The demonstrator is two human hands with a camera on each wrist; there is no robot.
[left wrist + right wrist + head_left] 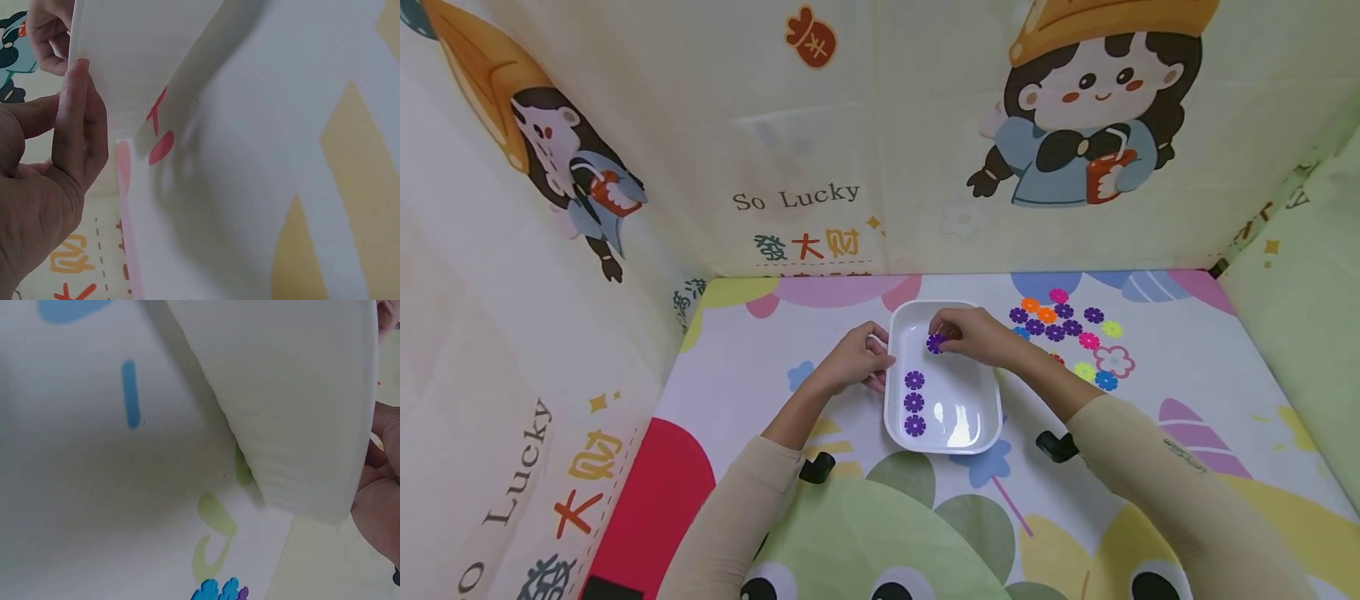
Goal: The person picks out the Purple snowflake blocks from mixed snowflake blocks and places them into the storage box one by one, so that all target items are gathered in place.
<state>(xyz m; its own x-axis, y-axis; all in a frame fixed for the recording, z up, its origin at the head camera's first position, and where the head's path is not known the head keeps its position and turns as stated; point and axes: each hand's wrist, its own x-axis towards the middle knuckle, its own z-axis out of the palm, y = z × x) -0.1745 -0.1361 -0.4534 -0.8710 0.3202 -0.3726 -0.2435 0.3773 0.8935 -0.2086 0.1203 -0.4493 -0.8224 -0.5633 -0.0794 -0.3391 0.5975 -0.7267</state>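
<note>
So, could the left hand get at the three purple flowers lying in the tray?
Probably yes: the three flowers lie uncovered near the tray's left rim, where the left hand is; the right hand is beyond them.

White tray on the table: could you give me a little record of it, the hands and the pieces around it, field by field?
Container: white tray with rounded corners
Inside: three purple flower-shaped pieces in a column along the left side
Left hand: holds the tray's left rim
Right hand: pinches another purple piece above the tray, beyond the column
Loose pieces: scattered right of the tray; purple, orange, pink, yellow, blue
Table cover: white with colourful cartoon prints
Backdrop: pale cloth reading "So Lucky"
</note>
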